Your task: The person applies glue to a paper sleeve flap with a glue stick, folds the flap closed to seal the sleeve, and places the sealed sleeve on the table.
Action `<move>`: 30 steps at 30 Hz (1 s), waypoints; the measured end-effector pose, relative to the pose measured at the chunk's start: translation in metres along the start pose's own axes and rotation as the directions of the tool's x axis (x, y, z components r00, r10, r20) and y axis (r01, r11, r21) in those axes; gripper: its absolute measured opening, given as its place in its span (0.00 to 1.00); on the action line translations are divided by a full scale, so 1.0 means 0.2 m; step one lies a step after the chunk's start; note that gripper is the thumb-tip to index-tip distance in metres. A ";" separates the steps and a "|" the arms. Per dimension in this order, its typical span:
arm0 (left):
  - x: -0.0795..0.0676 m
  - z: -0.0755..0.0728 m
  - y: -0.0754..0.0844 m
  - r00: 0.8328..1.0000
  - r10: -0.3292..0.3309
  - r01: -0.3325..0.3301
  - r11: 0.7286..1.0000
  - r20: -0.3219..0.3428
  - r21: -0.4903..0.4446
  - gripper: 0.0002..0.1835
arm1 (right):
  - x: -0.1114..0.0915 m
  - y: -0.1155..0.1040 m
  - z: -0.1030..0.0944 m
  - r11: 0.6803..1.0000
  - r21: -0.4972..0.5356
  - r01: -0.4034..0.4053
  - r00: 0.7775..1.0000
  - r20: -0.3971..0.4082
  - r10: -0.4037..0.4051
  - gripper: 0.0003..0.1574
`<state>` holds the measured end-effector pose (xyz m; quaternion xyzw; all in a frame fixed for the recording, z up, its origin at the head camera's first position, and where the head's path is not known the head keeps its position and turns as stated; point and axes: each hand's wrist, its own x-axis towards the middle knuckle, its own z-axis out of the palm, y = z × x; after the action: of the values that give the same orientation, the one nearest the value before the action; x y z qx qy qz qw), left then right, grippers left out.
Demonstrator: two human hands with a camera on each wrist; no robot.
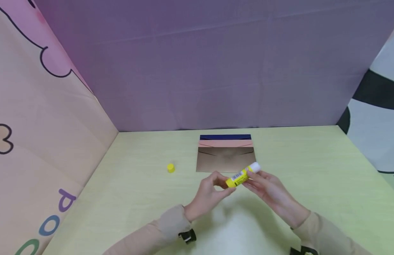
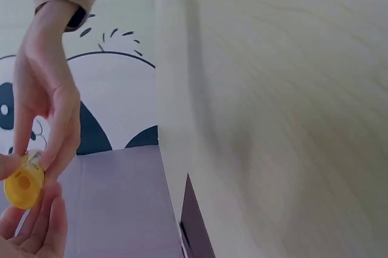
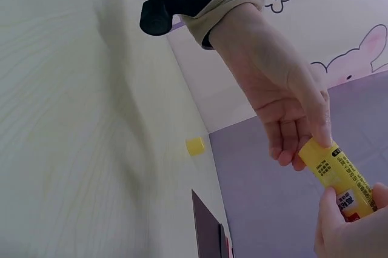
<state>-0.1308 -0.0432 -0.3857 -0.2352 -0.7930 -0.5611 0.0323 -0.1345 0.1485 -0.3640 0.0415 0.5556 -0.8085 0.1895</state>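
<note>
A yellow glue stick (image 1: 241, 176) is held tilted in the air between both hands, its white uncapped end pointing up to the right. At the lower yellow end, the left hand (image 1: 207, 196) pinches the base between thumb and fingers. The right hand (image 1: 274, 194) grips the barrel nearer the white end, its thumb on top. The round yellow base of the tube (image 2: 24, 186) faces the left wrist camera. Printed text shows on the barrel (image 3: 341, 176) in the right wrist view. Apart on the table, left of the hands, stands a yellow cap (image 1: 171, 168).
Just beyond the hands, overlapping envelopes lie on the pale wooden table (image 1: 136, 198): brown (image 1: 222, 163) in front, then pink (image 1: 225, 143), then navy (image 1: 225, 136). A purple cloth wall (image 1: 216, 71) rises at the table's back edge, with printed panels at both sides.
</note>
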 end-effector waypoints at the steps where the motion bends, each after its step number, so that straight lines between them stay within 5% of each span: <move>1: 0.00 0.00 0.00 0.999 -0.045 0.046 0.998 0.010 -0.040 0.12 | 0.00 0.00 0.00 1.000 0.001 -0.003 1.000 -0.005 0.003 0.42; 4: 0.01 -0.01 0.01 0.984 -0.174 0.179 0.971 0.044 -0.161 0.12 | 0.00 0.00 0.00 1.000 -0.001 -0.008 1.000 -0.006 0.008 0.42; 10: 0.03 -0.02 0.01 0.929 -0.350 0.369 0.847 0.122 -0.382 0.12 | -0.01 0.01 0.00 1.000 -0.014 -0.008 1.000 -0.004 0.008 0.42; 14: 0.03 -0.02 0.01 0.894 -0.414 0.445 0.774 0.173 -0.449 0.12 | -0.01 0.01 0.00 1.000 -0.011 0.002 1.000 0.007 -0.002 0.41; 20: 0.03 -0.03 0.01 0.832 -0.456 0.551 0.617 0.316 -0.561 0.09 | -0.02 0.02 0.00 1.000 0.003 0.021 1.000 0.023 -0.021 0.38; 22: 0.02 -0.03 0.01 0.818 -0.455 0.572 0.585 0.351 -0.575 0.07 | -0.02 0.02 0.00 0.999 0.007 0.031 0.999 0.034 -0.031 0.37; 24: 0.02 -0.04 0.01 0.815 -0.448 0.577 0.576 0.367 -0.579 0.05 | -0.02 0.03 0.00 0.999 0.009 0.036 0.999 0.037 -0.037 0.36; 26: 0.02 -0.04 0.00 0.824 -0.443 0.565 0.596 0.353 -0.570 0.05 | -0.01 0.03 0.00 0.999 0.006 0.040 0.999 0.037 -0.040 0.35; 30: 0.02 -0.04 0.01 0.852 -0.451 0.522 0.695 0.265 -0.494 0.11 | -0.01 0.03 -0.01 0.999 0.014 0.038 0.999 0.027 -0.038 0.31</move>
<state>-0.1362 -0.0485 -0.3801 -0.0497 -0.6317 -0.7369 -0.2353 -0.1303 0.1483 -0.3692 0.0214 0.5482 -0.8162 0.1814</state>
